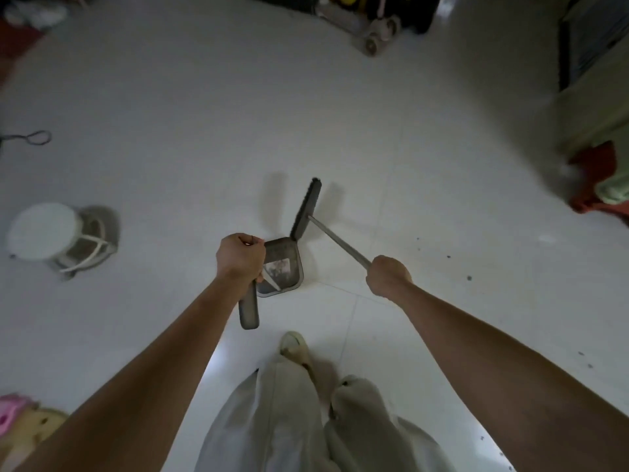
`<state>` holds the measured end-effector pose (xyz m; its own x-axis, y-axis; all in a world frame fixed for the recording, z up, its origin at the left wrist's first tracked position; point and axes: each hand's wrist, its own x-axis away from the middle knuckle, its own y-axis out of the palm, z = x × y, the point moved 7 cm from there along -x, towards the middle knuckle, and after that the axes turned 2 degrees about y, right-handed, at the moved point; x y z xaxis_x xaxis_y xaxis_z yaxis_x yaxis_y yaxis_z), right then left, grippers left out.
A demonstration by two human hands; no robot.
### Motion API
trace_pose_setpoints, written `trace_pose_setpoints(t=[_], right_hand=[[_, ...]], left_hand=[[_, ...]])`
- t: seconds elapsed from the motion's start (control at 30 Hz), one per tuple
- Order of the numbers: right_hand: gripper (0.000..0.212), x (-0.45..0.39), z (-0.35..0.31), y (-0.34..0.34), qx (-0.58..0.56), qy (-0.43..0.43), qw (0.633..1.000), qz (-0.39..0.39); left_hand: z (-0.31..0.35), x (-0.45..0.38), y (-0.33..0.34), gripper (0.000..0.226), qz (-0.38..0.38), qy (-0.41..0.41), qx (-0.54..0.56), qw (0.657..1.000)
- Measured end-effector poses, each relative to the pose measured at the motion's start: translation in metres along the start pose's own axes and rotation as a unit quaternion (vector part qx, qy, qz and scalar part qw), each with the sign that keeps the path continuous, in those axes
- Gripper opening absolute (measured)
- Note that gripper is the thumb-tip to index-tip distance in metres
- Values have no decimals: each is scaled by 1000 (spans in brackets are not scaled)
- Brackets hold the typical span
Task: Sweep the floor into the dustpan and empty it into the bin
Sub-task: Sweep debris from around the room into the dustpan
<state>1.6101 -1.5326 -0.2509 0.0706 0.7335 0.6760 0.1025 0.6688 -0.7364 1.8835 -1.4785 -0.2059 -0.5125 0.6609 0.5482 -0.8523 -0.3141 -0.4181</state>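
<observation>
While the left hand [241, 256] grips the dustpan [282, 267] handle and the right [388, 275] clamps the broom [308, 207], sweeping is underway; next, draw the right-side specks [469, 278] in.

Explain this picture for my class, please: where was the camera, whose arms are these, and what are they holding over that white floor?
There is no machine here. The one picture comes from a wide-angle camera worn on a person's head, looking down past their own arms, trousers and feet. The left hand grips the long handle of a grey dustpan, which has some dirt in it. The right hand grips the metal stick of a broom, whose head is at the pan's far edge. Dark specks lie on the white floor to the right. A white stool stands at the left, a scooter at the top.
</observation>
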Motion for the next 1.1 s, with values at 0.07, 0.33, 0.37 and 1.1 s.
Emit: trace_pose_setpoints(t=[0.07,0.33,0.37,1.1], right_hand=[[24,-12,-51,5,-23,-10,1000,-19],[32,-36,-195,37,32,-98,992,-70],[33,-39,-203,39,38,-106,991,-77],[30,-83,-145,-11,141,-56,988,11]], left_hand=[[-13,-15,-39,21,39,-19,19,999],[-48,-57,-138,25,175,-50,41,982],[-47,-59,-140,27,173,-48,36,983],[38,-108,-85,34,107,-22,12,994]])
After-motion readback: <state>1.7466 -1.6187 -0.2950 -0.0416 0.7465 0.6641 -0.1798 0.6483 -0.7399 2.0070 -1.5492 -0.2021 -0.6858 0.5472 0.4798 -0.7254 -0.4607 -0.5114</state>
